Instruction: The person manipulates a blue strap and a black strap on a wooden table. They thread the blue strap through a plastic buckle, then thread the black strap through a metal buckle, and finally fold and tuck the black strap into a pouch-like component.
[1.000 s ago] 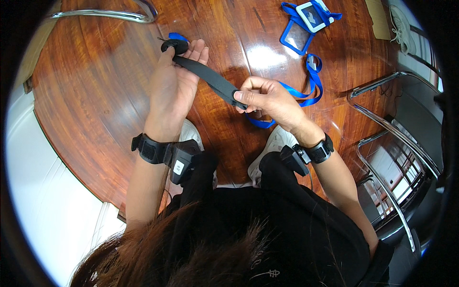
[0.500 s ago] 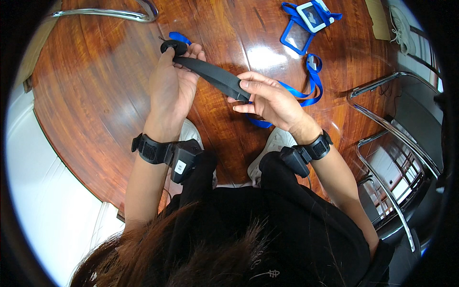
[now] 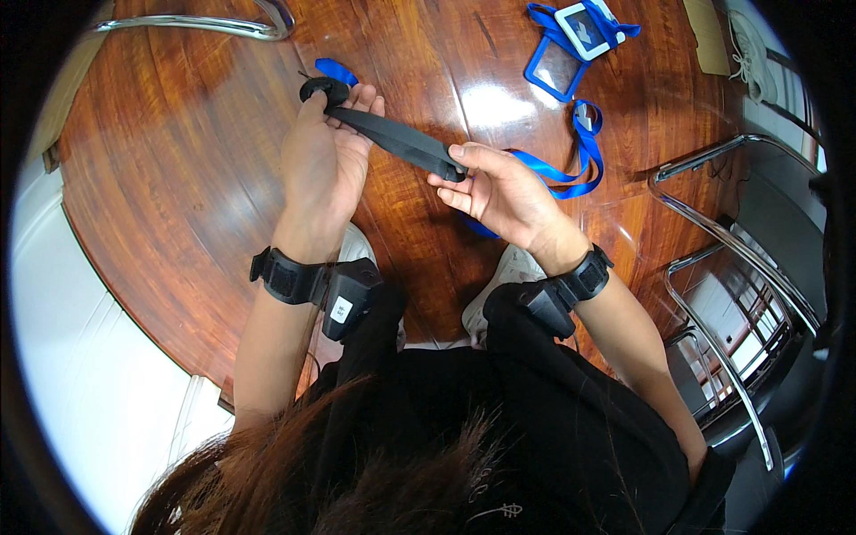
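Observation:
A flat black strap [image 3: 392, 136] is stretched between my two hands, slanting down to the right. My left hand [image 3: 332, 165] grips its far end, where a dark rolled or bunched part [image 3: 323, 89] sits by the thumb. What exactly that part is cannot be made out. My right hand [image 3: 508, 192] pinches the near end of the strap between thumb and fingers. Beyond my left fingers a short piece of blue ribbon [image 3: 335, 71] shows. A blue lanyard [image 3: 586, 165] lies right of my right hand, partly hidden behind it.
At the upper right lie a blue-edged badge holder [image 3: 556, 73] and a white-framed badge holder [image 3: 585, 34] on the brown wooden surface [image 3: 178, 196]. Metal-framed chairs [image 3: 740, 241] stand at the right. A chrome tube [image 3: 205, 25] crosses the upper left. White shoes [image 3: 510, 275] are below my hands.
My right hand has shifted slightly, its fingers now more underneath the strap's end. The strap has turned a little between the hands. My left hand has barely moved.

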The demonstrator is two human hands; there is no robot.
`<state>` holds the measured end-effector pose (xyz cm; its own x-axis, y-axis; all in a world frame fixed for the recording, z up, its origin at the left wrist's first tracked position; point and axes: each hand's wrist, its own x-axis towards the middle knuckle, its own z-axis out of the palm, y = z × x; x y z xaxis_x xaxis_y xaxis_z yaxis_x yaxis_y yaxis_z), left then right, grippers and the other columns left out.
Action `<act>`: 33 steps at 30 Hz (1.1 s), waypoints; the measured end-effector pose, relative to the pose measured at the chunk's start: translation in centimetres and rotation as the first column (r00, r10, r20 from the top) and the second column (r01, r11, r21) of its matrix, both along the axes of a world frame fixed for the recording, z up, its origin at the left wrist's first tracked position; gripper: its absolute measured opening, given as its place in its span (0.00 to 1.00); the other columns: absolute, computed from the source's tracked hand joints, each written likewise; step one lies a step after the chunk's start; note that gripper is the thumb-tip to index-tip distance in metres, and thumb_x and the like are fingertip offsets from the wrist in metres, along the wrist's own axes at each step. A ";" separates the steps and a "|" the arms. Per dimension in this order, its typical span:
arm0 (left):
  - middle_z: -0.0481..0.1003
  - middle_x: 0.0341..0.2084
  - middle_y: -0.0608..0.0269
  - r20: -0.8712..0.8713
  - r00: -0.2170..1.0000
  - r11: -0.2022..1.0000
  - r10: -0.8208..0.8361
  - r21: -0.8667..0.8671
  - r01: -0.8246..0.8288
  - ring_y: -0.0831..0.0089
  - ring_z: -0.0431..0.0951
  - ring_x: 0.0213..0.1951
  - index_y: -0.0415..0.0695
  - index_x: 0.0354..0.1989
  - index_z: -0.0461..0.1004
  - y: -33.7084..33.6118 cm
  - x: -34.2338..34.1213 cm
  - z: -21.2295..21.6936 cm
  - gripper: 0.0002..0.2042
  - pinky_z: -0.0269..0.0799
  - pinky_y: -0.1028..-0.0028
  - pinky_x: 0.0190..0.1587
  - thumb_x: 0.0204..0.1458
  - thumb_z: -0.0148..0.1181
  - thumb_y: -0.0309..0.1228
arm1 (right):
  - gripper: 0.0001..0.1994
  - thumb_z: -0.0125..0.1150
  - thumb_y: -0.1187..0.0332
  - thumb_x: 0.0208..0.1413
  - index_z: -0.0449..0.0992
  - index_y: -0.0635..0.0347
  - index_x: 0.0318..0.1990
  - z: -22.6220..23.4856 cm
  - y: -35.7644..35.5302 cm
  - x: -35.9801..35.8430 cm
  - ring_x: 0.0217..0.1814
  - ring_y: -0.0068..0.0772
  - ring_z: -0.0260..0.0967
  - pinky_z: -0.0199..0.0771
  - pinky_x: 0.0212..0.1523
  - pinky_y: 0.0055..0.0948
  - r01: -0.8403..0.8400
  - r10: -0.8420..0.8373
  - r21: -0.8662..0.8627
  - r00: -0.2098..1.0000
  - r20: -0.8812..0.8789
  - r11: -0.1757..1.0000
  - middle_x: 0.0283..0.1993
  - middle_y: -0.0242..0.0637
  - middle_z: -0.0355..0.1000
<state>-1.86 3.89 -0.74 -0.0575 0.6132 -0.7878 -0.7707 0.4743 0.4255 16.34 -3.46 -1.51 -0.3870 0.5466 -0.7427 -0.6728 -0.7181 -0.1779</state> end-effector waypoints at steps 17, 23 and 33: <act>0.68 0.34 0.54 0.308 0.940 0.989 -0.147 0.066 0.133 0.75 0.66 0.29 0.32 0.42 0.63 -0.2 -0.5 0.3 0.11 0.67 0.77 0.32 0.63 0.40 0.29 | 0.08 0.61 0.75 0.52 0.73 0.62 0.41 1.1 0.3 -1.5 0.35 0.14 0.66 0.68 0.39 0.18 -0.661 0.460 0.400 0.739 0.492 0.635 0.32 0.26 0.71; 0.68 0.32 0.58 0.331 0.903 0.958 -0.276 0.172 0.230 0.80 0.60 0.23 0.34 0.42 0.64 -0.1 -0.2 0.3 0.11 0.58 0.80 0.23 0.63 0.41 0.31 | 0.08 0.64 0.70 0.53 0.74 0.61 0.39 1.8 0.7 -2.0 0.37 0.14 0.66 0.67 0.41 0.19 -0.440 0.275 0.387 0.869 0.411 0.810 0.34 0.25 0.72; 0.64 0.31 0.61 0.381 0.889 0.964 -0.254 0.170 0.203 0.83 0.56 0.20 0.33 0.45 0.60 -0.3 0.1 0.5 0.12 0.53 0.84 0.19 0.64 0.39 0.31 | 0.08 0.56 0.67 0.60 0.72 0.61 0.42 1.1 0.4 -2.8 0.39 0.21 0.69 0.69 0.44 0.21 -0.354 0.332 0.224 0.934 0.131 0.908 0.41 0.35 0.74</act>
